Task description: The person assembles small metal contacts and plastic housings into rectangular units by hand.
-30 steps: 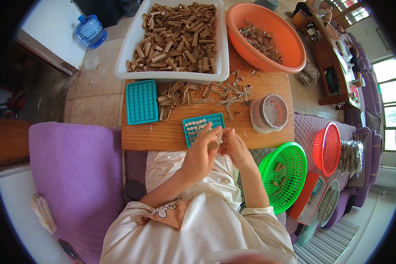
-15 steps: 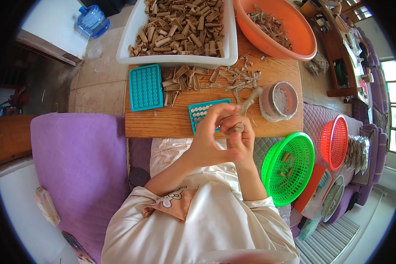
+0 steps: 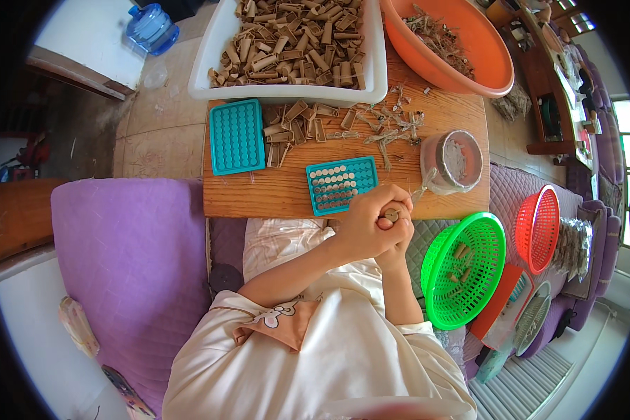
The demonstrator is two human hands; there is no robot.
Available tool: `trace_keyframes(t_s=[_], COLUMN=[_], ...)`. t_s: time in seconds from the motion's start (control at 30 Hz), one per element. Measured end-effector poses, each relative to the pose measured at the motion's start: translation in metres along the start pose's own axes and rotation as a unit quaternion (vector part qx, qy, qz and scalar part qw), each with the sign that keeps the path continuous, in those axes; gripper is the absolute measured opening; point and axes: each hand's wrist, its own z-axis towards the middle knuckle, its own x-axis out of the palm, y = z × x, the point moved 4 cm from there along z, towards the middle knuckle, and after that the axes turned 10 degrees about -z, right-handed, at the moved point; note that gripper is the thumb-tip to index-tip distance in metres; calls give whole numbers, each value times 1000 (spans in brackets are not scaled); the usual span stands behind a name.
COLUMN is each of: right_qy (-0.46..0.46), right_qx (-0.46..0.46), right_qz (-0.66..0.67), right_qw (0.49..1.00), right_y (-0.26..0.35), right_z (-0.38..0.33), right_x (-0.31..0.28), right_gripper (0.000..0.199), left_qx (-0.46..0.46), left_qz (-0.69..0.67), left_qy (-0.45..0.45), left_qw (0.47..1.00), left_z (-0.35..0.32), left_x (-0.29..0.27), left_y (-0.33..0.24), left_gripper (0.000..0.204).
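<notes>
Your left hand (image 3: 367, 225) and right hand (image 3: 403, 236) just closed together, gripping the small brown roll (image 3: 392, 215) just right of the part-filled teal tray (image 3: 369, 166). Looks mid-wrap to me. Fibrous strip (image 3: 425, 184) trails further right (mind that plastic-covered tub (image 3: 431, 152)). Dry scraps (image 3: 392, 133) lie beyond the tray; your knuckles crowd its near corner.
</notes>
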Motion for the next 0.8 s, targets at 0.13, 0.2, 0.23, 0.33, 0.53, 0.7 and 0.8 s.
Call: trace_keyframes(t_s=[0.13,0.2,0.23,0.33,0.53,0.7,0.8], right_qy=[-1,-20,-18,-38,-234,-219,17], right_qx=[1,0,16,57,126,242,426], right_qz=[36,22,29,52,12,-426,-538], right_qw=[999,1000,999,996,964,844,727], right_y=[24,24,22,6,-34,-114,-140], right_z=[4,3,2,-2,-5,-56,-93], right_x=[-2,-5,-7,-12,-110,-225,-251], right_gripper=[27,26,25,24,26,27,28], left_qx=[6,2,-2,-46,15,53,26], left_qz=[22,35,49,52,188,341,412], left_qy=[20,40,59,112,35,-129,-145], left_qw=[1000,999,997,991,981,930,899], left_z=[-2,0,1,9,57,116,140], left_x=[7,10,12,18,-43,-147,-182], left_y=[9,11,12,22,-11,-18,-11], left_gripper=[19,19,19,22,37,17,16])
